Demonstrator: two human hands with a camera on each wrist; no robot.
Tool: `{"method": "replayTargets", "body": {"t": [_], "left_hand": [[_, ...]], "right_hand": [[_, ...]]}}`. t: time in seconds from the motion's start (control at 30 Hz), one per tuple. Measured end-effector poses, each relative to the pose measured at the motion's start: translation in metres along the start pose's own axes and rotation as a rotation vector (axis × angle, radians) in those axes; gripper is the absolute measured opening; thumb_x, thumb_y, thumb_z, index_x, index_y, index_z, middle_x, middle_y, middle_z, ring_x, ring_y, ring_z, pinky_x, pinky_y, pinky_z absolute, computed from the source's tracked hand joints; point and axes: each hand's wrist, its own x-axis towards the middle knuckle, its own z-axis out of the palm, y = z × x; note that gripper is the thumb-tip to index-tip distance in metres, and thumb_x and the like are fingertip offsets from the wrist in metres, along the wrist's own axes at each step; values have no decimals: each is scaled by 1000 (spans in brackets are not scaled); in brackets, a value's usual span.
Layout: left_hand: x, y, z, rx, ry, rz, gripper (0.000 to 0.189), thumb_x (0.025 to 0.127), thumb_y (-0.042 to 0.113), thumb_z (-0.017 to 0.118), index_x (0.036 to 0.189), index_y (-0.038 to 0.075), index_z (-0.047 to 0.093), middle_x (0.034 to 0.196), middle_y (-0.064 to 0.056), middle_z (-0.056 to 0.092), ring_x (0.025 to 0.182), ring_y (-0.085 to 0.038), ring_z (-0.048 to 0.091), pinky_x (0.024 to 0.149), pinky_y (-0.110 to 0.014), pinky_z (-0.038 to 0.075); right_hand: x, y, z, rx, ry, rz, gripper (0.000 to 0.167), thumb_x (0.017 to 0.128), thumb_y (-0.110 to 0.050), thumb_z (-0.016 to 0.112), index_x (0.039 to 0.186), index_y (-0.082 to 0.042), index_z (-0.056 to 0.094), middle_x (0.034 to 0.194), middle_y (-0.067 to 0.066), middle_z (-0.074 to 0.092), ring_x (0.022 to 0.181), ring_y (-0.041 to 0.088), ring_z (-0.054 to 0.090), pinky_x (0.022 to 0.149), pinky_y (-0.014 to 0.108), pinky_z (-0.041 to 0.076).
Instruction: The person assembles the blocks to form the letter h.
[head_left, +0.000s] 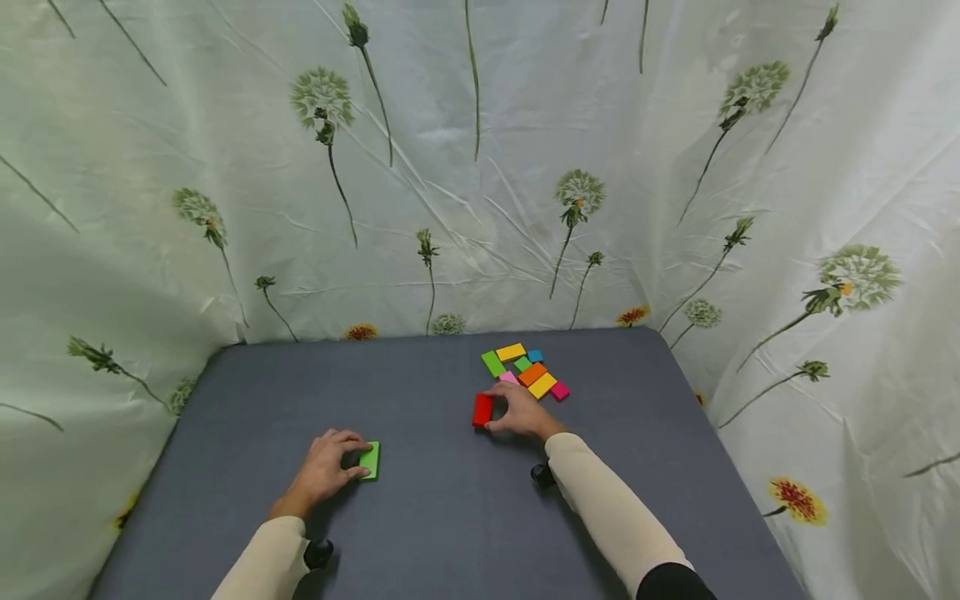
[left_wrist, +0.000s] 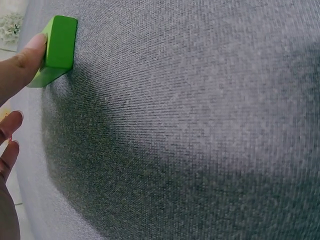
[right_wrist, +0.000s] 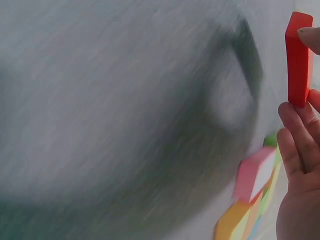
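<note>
On the left of the grey table, my left hand [head_left: 322,468] pinches a light green rectangular block [head_left: 370,461] by its ends. The left wrist view shows the thumb against this green block [left_wrist: 62,42], which lies at the cloth surface. My right hand [head_left: 521,414] holds a red rectangular block [head_left: 482,410] between thumb and fingers, just left of a group of coloured blocks. Seen from the right wrist, the red block [right_wrist: 298,65] is raised off the table, its shadow apart from it.
Several blocks lie close together beyond the right hand: yellow [head_left: 512,352], green [head_left: 492,363], blue [head_left: 535,356], orange [head_left: 532,374], pink [head_left: 508,377] and magenta [head_left: 560,391]. A dandelion-print curtain [head_left: 480,208] hangs behind and beside the grey cloth-covered table [head_left: 427,533].
</note>
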Motion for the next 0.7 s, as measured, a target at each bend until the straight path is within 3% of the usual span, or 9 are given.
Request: {"method": "replayTargets", "body": {"t": [0.23,0.43,0.7], "left_hand": [[-1,-2,0,45,-12,29,36,72,24,83,103,9,73,107,-6,66,97,-27,56,84,-49,41],[2,-7,2,52,10,55,34,70,25,85,100,12,74,104,-4,66,95,-25,56,82,-47,41],[1,-5,1,50,-13,30,34,70,27,85,98,11,74,103,-3,66,93,-23,55,80,-44,41]], "right_hand": [[34,-26,15,-1,-40,-84,58,79,-24,80,129,-5,60,123,7,57,111,24,53,97,40,43],[60,-55,28,-10,-71,-157,58,79,-22,80,129,-4,59,122,7,58,113,24,53,97,39,43],[92,-88,56,-109,-141,-193,57,80,-24,80,130,-5,60,122,9,59,111,22,55,95,32,44]]}}
